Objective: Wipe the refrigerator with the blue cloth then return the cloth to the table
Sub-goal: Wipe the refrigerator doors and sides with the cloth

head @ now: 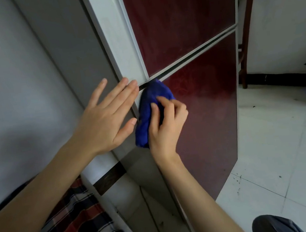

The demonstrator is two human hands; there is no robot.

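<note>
Blue cloth (152, 112) pinched in right hand (166, 129) against refrigerator (202, 91), left hand (103, 125) fingers spread

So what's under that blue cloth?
The bunched blue cloth is pressed by the right hand against the dark red refrigerator door, near its white edge and the door gap. The spot directly beneath is covered.
</note>
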